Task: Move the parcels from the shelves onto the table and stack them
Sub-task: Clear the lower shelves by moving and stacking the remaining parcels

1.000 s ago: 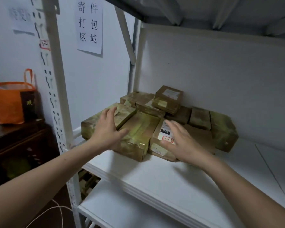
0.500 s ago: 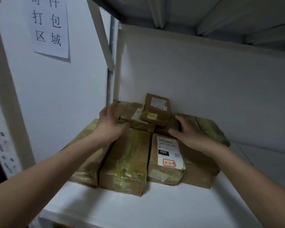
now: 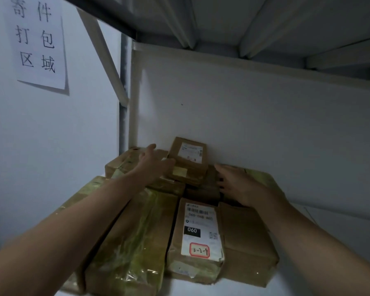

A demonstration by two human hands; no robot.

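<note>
pick-up step: left hand (image 3: 153, 165) open, thumb against the small top parcel (image 3: 188, 161) on the pile at the back of the shelf (image 3: 350, 227). right hand (image 3: 239, 184) open, just right of it. no grip yet; next move looks like squeezing both sides and lifting clear.

The long brown cardboard parcel (image 3: 195, 242) was finished matt, and a smooth white paper shipping label (image 3: 199, 229) was stuck on its top. The broad tape-wrapped cardboard parcel (image 3: 135, 238) was covered in yellowish clear plastic tape, glossy and wrinkled, with bright glints. The small brown cardboard box (image 3: 189, 159) was left dull, with tape at its edges. The flat plain cardboard box (image 3: 248, 242) was bare and matt. The white shelf board (image 3: 233, 291) was smooth and matt. The white upright post (image 3: 122, 103) appeared to be made of painted metal. A white paper sheet (image 3: 39, 43) was fixed to the matt white wall (image 3: 30, 146).
</note>
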